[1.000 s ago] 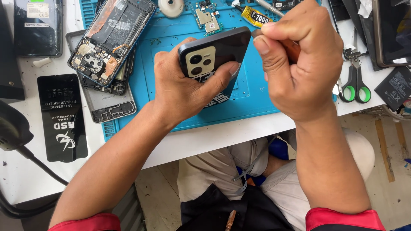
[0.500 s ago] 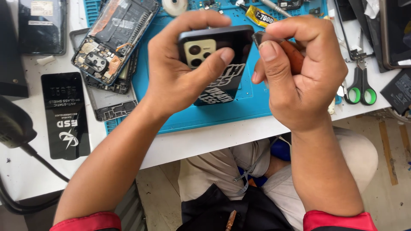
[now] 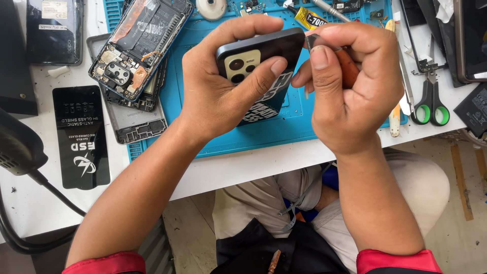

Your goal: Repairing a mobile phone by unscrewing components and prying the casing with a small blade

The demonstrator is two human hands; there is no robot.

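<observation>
Left hand [image 3: 218,96] has tipped the dark phone [image 3: 264,50] flatter than a moment ago, camera side up. Right hand [image 3: 350,86] pinches the brown-handled tool [image 3: 347,66] (tip hidden) at its right edge.

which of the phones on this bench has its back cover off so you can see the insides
The opened phone lying at the blue mat's left edge: its boards show. The dark phone in the left hand is closed.

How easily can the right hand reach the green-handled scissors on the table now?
Probably not at once: the right hand is closed around a brown-handled tool. The scissors lie uncovered just to its right, so the way itself looks free.
</observation>
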